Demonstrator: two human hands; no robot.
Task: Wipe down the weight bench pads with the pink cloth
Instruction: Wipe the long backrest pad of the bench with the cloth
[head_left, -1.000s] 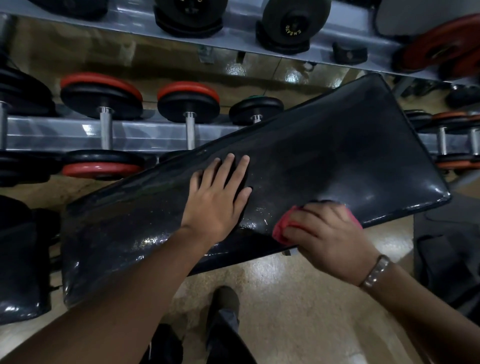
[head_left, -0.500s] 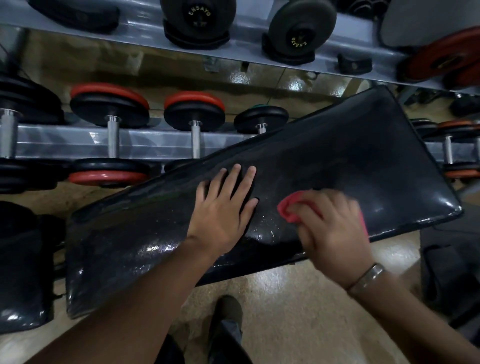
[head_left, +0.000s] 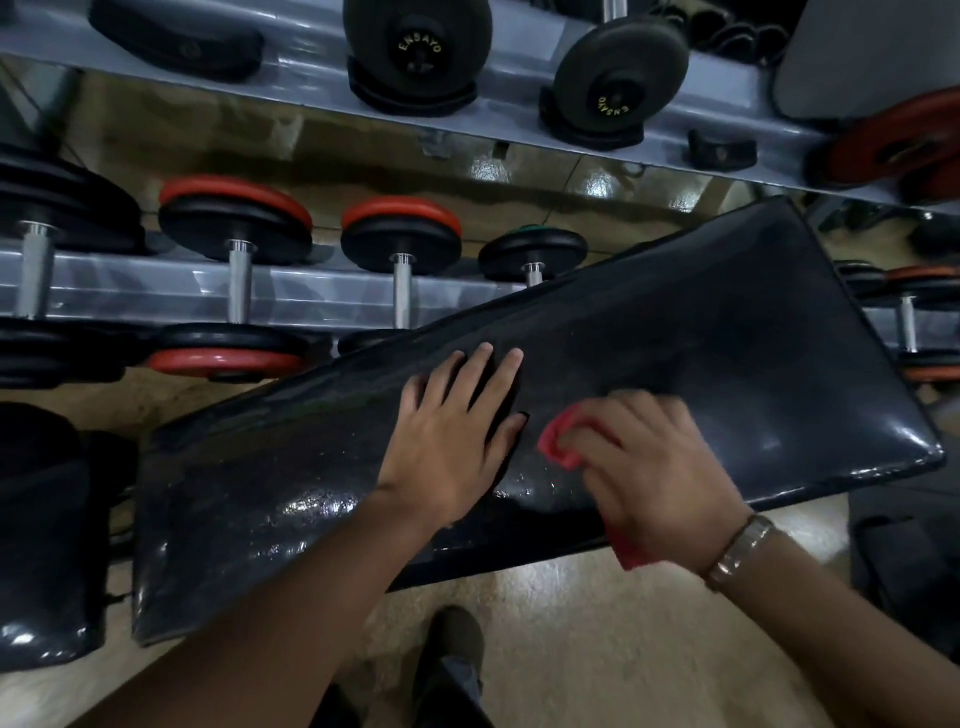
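Observation:
A long black bench pad (head_left: 727, 353) runs diagonally across the middle of the view, glossy and wet-looking near its front edge. My left hand (head_left: 457, 441) lies flat on it, fingers spread, near the pad's centre. Just to its right my right hand (head_left: 654, 467) presses the pink cloth (head_left: 558, 441) onto the pad; the cloth shows at my fingertips and again under my wrist. A second black pad (head_left: 47, 545) lies at the lower left.
A grey dumbbell rack (head_left: 156, 296) with red and black dumbbells (head_left: 234, 280) stands behind the bench. An upper shelf (head_left: 519, 114) holds black dumbbells. My shoe (head_left: 452, 644) is on the tan floor below the pad. A dark object (head_left: 909, 571) sits at the right.
My right hand has slid the cloth from the pad's front edge up and leftward, closer to my left hand. The left hand has stayed flat on the pad.

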